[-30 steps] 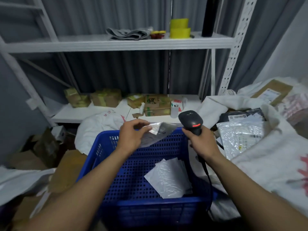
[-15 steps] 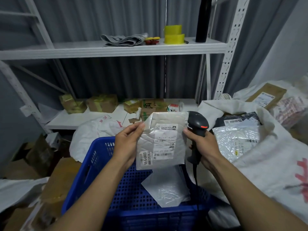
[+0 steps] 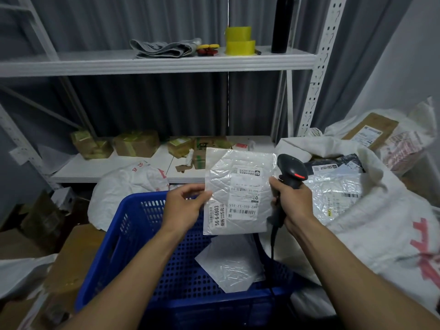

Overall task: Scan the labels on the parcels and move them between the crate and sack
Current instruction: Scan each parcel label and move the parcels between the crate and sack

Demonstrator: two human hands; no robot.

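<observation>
My left hand pinches the left edge of a silvery plastic parcel and holds it upright above the blue perforated crate, its printed labels facing me. My right hand grips the handle of a black barcode scanner just to the right of the parcel; a red light shows on its head and its cable hangs down. A second silvery parcel lies flat inside the crate. The open white sack to the right holds several more parcels.
A white metal rack stands behind the crate, with taped cardboard boxes on its low shelf and yellow tape rolls above. Another white bag lies behind the crate. Cardboard boxes crowd the floor at left.
My left hand lifted the parcel from lying flat over the crate's rim to upright with its label facing me. The scanner in my right hand shifted slightly right, beside the parcel.
</observation>
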